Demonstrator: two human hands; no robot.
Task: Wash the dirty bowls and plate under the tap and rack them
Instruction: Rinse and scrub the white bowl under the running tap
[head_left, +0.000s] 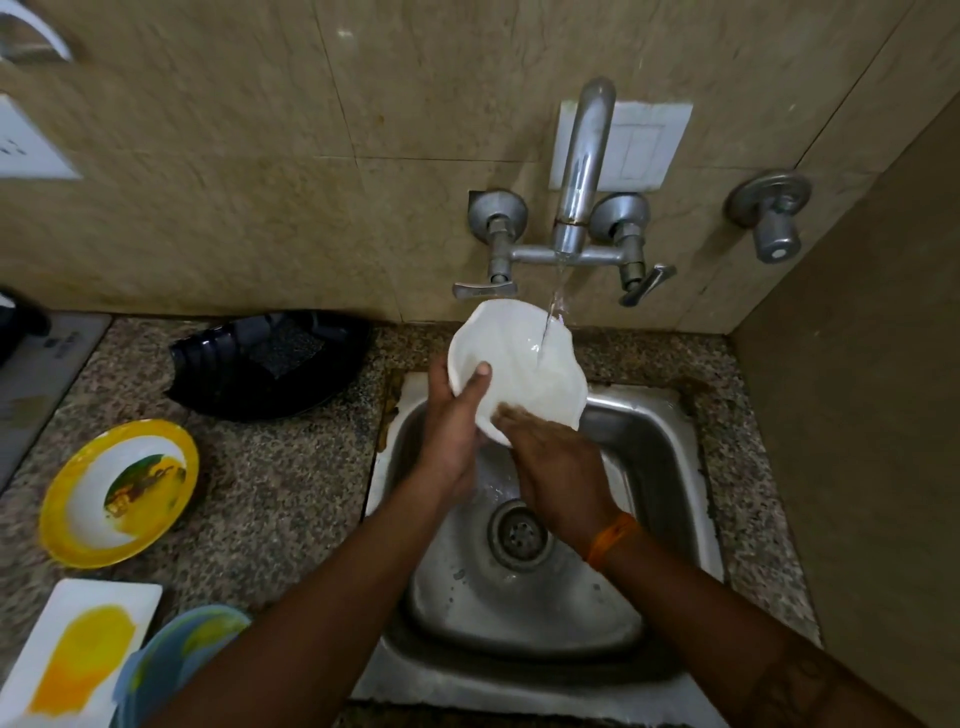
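Beige wall tiles rise behind a speckled granite tabletop (291, 499) with a small steel sink (654, 467) let into it. Over that sink a white bowl (524, 364) is held tilted toward the wearer, its hollow catching the stream from the tap (579, 171). The left hand (452, 426) grips the bowl's near-left rim, thumb hooked inside and the fingers apparently behind the wall. The right hand (556, 462) lies with fairly straight fingers against the lower inside of the bowl, seemingly rubbing it; its fingertips are blurred, so exactly how they sit is unclear.

Judging by its gloss, the bowl is stiff ceramic or melamine, fairly light but slick while wet, and likely to chip if it drops onto the steel. A rim pinch with the thumb inside, as the left hand has now, looks the safest hold (a flat palm alone would slide).

Outward on the tabletop to the left, more dirty ware waits: a yellow-rimmed bowl (119, 493) smeared with green and brown residue, a white rectangular plate (83, 649) with a yellow stain, and a blue bowl (176, 665) just beside the plate, partly hidden by the left forearm. Behind them, against the wall, sits a black tray (218, 374) carrying a dark scrub pad (288, 345). No rack is plainly in view, so only the first piece seems under way.
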